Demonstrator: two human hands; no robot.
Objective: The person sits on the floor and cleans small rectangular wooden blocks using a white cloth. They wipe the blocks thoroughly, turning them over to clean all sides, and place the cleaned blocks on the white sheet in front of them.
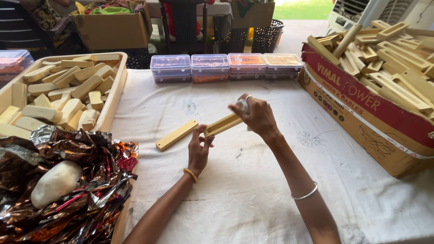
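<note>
Both grips are closed on the same thing: a long, pale-yellow wooden tray piece [222, 125], open along its top like a shallow channel. The left hand [199, 151] pinches its lower end from beneath, fingers curled up around the edge, a gold bangle at the wrist. The right hand [257, 116] is wrapped over the upper end, and something small and greyish shows between its fingertips at the top; I cannot tell what it is.

The piece is held just above the white cloth-covered surface [253, 190], not resting on it. Its long axis runs on a slant, from the lower end near the left hand up and away to the right, into the right hand. The open channel faces upward, toward the person. Each hand has one end, so neither is nearer to it than the other.

Just beside the left hand, flat on the cloth, lies a flat yellow slat [176, 135], on much the same slant and apart from the held piece. The left hand is the closer one to it.

Farther off, a wooden tray of blocks [115, 90] sits to the left, and a cardboard box of similar channel pieces [361, 113] to the right.
</note>
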